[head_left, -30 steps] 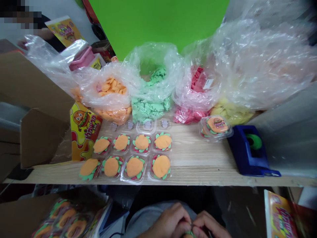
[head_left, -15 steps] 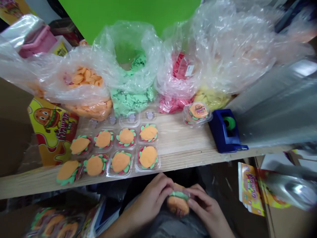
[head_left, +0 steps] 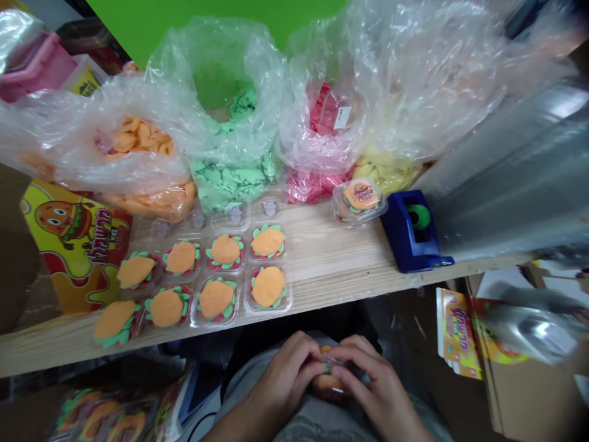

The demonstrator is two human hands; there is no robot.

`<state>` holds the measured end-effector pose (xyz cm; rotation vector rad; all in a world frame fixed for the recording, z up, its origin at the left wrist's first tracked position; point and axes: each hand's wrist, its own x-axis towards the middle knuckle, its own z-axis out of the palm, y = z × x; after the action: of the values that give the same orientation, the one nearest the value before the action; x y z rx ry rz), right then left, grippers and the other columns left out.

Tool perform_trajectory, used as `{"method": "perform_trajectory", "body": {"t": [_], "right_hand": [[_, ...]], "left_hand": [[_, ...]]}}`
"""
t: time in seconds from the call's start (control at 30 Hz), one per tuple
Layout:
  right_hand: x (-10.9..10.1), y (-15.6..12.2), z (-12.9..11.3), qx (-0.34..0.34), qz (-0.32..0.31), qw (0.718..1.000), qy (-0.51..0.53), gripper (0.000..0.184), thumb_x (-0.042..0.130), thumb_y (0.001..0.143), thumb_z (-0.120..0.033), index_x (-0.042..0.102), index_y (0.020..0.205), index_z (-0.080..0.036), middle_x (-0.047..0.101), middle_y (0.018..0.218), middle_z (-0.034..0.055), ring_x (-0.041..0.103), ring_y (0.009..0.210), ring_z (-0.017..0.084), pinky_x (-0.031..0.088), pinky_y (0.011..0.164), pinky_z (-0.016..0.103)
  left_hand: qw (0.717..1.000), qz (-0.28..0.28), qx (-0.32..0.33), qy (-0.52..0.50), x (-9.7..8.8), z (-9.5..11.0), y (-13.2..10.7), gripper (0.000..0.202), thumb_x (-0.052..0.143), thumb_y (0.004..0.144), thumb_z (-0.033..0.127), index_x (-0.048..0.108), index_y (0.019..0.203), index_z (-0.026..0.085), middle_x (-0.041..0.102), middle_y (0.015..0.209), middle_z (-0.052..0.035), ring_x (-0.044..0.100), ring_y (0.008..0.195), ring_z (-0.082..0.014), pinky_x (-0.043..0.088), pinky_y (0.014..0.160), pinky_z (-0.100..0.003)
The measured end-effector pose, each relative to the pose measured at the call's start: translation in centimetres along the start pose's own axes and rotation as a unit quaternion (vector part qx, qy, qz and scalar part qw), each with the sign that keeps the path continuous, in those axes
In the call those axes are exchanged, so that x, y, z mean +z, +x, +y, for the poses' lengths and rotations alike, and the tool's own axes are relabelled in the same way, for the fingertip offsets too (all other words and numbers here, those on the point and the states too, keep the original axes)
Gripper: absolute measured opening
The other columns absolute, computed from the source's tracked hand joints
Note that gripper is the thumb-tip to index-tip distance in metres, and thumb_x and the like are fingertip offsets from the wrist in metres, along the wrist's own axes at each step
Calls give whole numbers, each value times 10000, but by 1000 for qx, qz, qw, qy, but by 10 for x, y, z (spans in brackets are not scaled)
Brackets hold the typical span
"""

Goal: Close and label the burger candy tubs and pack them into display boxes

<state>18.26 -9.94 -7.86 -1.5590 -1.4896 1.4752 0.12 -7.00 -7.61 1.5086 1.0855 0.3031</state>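
Note:
Close to my lap, both hands hold a burger-shaped sweet in a clear plastic container (head_left: 327, 385), with orange and green showing. My left hand (head_left: 292, 368) grips its left side, thumb and fingers at the upper edge. Opposite it, my right hand (head_left: 370, 374) pinches the same edge from the right; the fingers partly hide the container. On the shelf just beyond are two rows of open clear containers, such as the nearest one (head_left: 268, 287), each filled with an orange-topped burger sweet with green and red edges. A closed labelled container (head_left: 359, 199) sits farther back.
A blue tape dispenser (head_left: 414, 230) stands at the shelf's right. Behind are plastic bags of orange pieces (head_left: 142, 138), green pieces (head_left: 230, 178), red pieces (head_left: 317, 184) and yellow pieces (head_left: 386, 172). A yellow printed box (head_left: 76, 245) stands left; cardboard (head_left: 529, 393) lies lower right.
My hands have drawn closer together over the container, and the right fingers now cover more of its upper edge. The shelf scene has shifted slightly left in view.

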Motion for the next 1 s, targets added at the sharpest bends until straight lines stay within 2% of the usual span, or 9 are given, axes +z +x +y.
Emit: {"method": "perform_trajectory", "body": {"t": [0.2,0.33,0.43,0.57,0.7,0.8,0.9,0.97,1.0], "right_hand": [[3,-10,3,1,-1,1000,7,150,519,868,-260,655,821,-219,615,802,26,583,779,150,434,696,233],[3,-5,3,43,9,996,76,160,574,824,-282,676,730,-203,610,736,14,575,729,152,422,663,235],[-8,8,2,95,64,973,201,156,679,724,-313,678,646,-178,593,645,0,543,640,144,419,602,232],[-32,25,-6,108,147,939,292,208,644,745,-410,633,746,-202,615,688,-20,548,633,124,442,617,227],[-47,32,-30,96,194,890,402,205,728,674,-371,628,733,-202,610,676,-28,538,606,92,444,586,184],[-51,35,-46,77,215,868,440,195,766,637,-327,649,718,-194,607,647,-21,538,589,90,450,558,173],[-52,45,-47,88,228,856,455,190,776,626,-301,654,719,-189,622,659,-17,552,586,97,459,545,182],[-55,57,-40,107,243,837,478,211,784,612,-294,655,736,-183,641,683,-14,569,583,98,465,534,188],[-57,64,-34,112,255,827,488,222,784,609,-301,652,742,-181,648,692,-14,577,586,98,469,535,191]], "left_hand": [[994,-46,88,47,3,2,1,185,357,919,192,526,844,192,535,811,-14,489,792,-138,378,728,-224],[998,-59,24,11,3,3,8,178,408,903,235,529,779,193,527,779,9,496,748,-122,389,693,-210],[999,-15,-36,-14,4,8,17,138,424,891,243,530,815,195,541,804,5,513,787,-132,405,723,-225],[987,62,-55,-140,0,27,24,159,420,886,288,511,980,198,562,901,-22,540,806,-144,441,746,-252],[960,143,-48,-236,-14,53,26,155,494,855,295,535,974,204,595,919,-15,552,857,-144,447,777,-240],[952,139,-22,-273,-26,67,32,142,521,846,299,560,947,207,610,877,-1,563,805,-128,461,725,-216],[971,126,0,-205,-39,74,43,149,469,873,273,555,968,197,623,858,0,587,775,-126,476,711,-222],[990,136,33,-36,-54,73,55,205,404,901,246,538,1044,186,637,881,-11,606,791,-130,483,725,-231],[984,153,55,65,-65,71,64,233,385,909,237,526,1085,179,637,926,-24,606,838,-137,479,760,-241]]}}
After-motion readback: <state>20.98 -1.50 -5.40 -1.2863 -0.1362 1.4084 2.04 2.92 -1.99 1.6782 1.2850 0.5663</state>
